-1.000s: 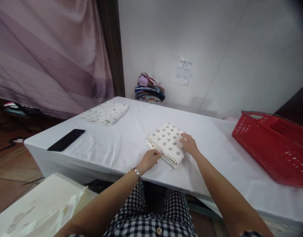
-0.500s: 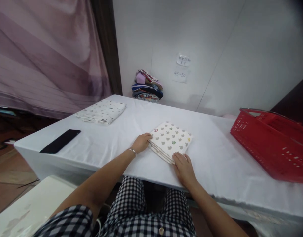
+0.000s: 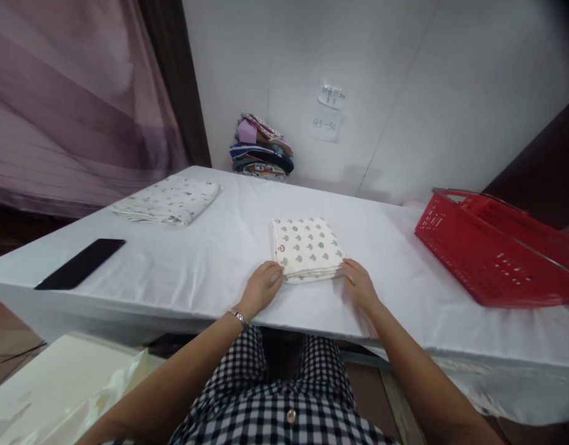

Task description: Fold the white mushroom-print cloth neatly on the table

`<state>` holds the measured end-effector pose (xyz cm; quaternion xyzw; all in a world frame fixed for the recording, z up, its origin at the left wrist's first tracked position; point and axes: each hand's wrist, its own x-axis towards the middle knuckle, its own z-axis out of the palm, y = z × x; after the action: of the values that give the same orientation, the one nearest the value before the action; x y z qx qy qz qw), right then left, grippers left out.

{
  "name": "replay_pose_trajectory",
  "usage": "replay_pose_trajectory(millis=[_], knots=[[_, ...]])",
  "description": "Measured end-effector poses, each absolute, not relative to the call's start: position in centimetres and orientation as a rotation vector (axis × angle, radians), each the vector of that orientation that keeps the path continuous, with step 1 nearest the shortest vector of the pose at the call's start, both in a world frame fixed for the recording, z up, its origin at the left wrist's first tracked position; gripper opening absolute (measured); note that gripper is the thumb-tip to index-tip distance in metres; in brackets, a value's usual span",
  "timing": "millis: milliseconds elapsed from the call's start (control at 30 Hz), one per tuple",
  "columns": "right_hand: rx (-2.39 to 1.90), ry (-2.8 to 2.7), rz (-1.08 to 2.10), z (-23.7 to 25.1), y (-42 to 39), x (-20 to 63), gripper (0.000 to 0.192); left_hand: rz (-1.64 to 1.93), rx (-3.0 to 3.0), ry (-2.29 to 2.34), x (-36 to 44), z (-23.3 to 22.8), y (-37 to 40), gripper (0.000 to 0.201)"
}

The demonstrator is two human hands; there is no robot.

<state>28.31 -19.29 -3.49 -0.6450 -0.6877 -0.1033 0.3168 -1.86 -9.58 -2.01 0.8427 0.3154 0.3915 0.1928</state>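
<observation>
A folded white cloth (image 3: 307,244) with a grey mushroom print lies on the white-covered table (image 3: 238,247), its layered folded edge toward me. My left hand (image 3: 262,285) grips its near left corner, fingers closed with the thumb along the edge. At the near right corner, my right hand (image 3: 360,283) has its fingers closed on the cloth in the same way. The undersides of the corners are hidden by my fingers. Farther off to the left rests another folded white cloth (image 3: 173,198) with a small scattered print; neither hand touches it.
A black phone-like slab (image 3: 80,264) lies near the table's left front edge. On the right stands a red plastic basket (image 3: 488,253). Several folded fabrics (image 3: 262,151) are stacked against the back wall. A white surface (image 3: 66,383) sits below the table at left.
The mushroom-print cloth has turned so that its layered edge now faces me squarely. My right hand has moved up to the near right corner, and my view has shifted slightly.
</observation>
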Motion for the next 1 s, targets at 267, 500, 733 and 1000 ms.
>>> replay_pose_trajectory(millis=[267, 500, 733, 1000], knots=[[-1.705, -1.849, -0.230, -2.1, -18.2, 25.5, 0.025, 0.951, 2.665, 0.911, 0.6, -0.9, -8.8, 0.017], [-1.573, -2.047, -0.153, -1.4, -15.9, 24.9, 0.020, 0.873, 2.745, 0.945, 2.3, -0.3, -8.7, 0.016], [-1.579, -2.036, -0.153, -1.8, -14.8, 25.3, 0.019, 0.769, 2.682, 0.955, 4.1, 0.3, -8.7, 0.015], [-1.574, -1.979, -0.084, -1.4, -14.7, 25.2, 0.020, 0.728, 2.592, 1.042, 4.7, 0.9, -8.4, 0.018]])
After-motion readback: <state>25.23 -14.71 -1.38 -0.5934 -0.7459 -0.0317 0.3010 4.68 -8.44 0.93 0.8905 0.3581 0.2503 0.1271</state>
